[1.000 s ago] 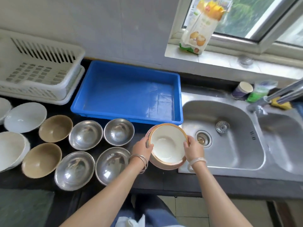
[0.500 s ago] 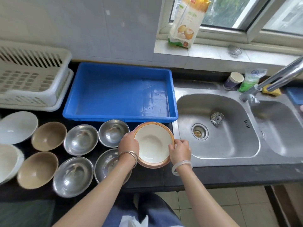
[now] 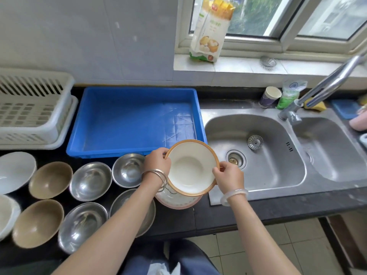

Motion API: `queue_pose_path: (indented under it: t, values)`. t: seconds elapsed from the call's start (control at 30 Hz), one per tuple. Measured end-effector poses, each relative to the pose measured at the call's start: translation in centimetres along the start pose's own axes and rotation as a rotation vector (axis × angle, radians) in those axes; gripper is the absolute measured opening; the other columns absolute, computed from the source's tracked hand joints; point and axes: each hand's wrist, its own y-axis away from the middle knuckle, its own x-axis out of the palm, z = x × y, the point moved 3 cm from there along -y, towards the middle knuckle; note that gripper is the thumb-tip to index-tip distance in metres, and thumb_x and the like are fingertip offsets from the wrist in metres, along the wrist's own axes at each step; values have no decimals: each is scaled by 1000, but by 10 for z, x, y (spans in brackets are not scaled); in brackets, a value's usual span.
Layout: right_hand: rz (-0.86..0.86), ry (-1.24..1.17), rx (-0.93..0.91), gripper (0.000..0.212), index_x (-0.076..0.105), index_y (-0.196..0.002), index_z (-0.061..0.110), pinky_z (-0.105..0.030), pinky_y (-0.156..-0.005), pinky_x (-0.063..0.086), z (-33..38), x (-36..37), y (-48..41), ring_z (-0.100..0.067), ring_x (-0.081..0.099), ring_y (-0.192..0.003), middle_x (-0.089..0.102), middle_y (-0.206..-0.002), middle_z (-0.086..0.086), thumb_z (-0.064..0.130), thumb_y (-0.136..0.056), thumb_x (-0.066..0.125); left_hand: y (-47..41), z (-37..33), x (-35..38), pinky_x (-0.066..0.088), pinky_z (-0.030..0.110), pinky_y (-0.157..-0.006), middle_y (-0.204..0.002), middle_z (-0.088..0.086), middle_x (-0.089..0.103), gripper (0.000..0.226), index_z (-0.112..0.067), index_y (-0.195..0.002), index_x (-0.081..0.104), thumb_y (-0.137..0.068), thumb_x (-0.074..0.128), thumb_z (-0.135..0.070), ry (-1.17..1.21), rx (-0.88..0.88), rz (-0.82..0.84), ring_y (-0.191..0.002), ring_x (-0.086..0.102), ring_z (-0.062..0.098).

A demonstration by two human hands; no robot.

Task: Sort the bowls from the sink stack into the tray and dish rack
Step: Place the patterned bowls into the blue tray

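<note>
A white bowl with an orange rim (image 3: pixel 191 169) is tilted up above a second patterned bowl (image 3: pixel 176 201) that rests on the dark counter between the tray and the sink. My left hand (image 3: pixel 157 161) grips the top bowl's left rim and my right hand (image 3: pixel 228 176) pinches its right rim. Behind the bowls lies the blue tray (image 3: pixel 137 92), with nothing in it. The white dish rack (image 3: pixel 35 108) stands at the far left. The steel sink (image 3: pixel 256 153) to the right holds no bowls.
Several steel bowls (image 3: pixel 90 181), two tan bowls (image 3: pixel 50 179) and white bowls (image 3: pixel 14 171) sit in rows on the counter at left. A faucet (image 3: pixel 325 86), paper cup (image 3: pixel 270 96), sponge and bag stand behind the sink. A food bag (image 3: pixel 212 28) leans on the windowsill.
The top bowl has been lifted and tilted off the bowl beneath it, which now shows below. Both hands kept their grip on its rim.
</note>
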Motion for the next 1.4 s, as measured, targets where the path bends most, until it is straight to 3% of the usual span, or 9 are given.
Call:
queue_pose_path:
  t: [0.1,0.3,0.53,0.73,0.93,1.17,1.4]
  values:
    - [-43,-28,42,16,66,-67,14,-32,-64,52,-11,-28,-3,-30,64,-69,68,-65,-10,14,-79,55,1,-20,16,40,21,-73,-103,4,72,27,-17,-99,68,-82,50,-7,21,23,54,-98,63,24]
    - [-101,-50,164,15,71,-78,14,-39,-72,56,-56,-66,-3,-31,67,-75,72,-72,-11,14,-79,56,13,-45,66,44,26,-77,-102,6,72,21,-14,-99,68,-83,54,-12,10,88,210,-97,64,25]
    - [-65,-26,287,19,72,-96,14,-27,-66,44,-113,-70,4,-25,63,-80,72,-86,-7,15,-82,60,29,-38,119,45,25,-75,-101,6,71,21,-13,-102,68,-84,56,-12,-53,64,361,-94,63,23]
    - [-24,-62,342,21,69,-101,15,-26,-69,43,-135,-60,4,-21,60,-77,72,-91,-8,14,-83,59,32,-29,140,50,29,-82,-99,7,72,19,-12,-98,69,-83,58,-10,-104,39,380,-93,64,24]
    - [-23,-93,339,21,68,-103,15,-26,-71,43,-143,-56,0,-20,59,-78,65,-80,-1,14,-84,60,31,-26,147,49,29,-79,-98,6,72,18,-12,-98,69,-83,59,-12,-120,50,367,-91,64,24]
    - [5,-160,314,17,64,-102,17,-28,-76,41,-151,-50,4,-19,57,-87,67,-99,-4,21,-89,55,33,-21,145,43,23,-72,-102,4,70,20,-15,-103,65,-85,59,-14,-86,52,362,-82,56,14]
    - [-24,-161,281,25,61,-113,16,-29,-80,40,-148,-52,6,-18,55,-93,67,-112,-5,25,-93,48,39,-17,139,45,22,-78,-108,2,70,26,-14,-109,64,-83,62,-11,19,50,379,-87,57,10]
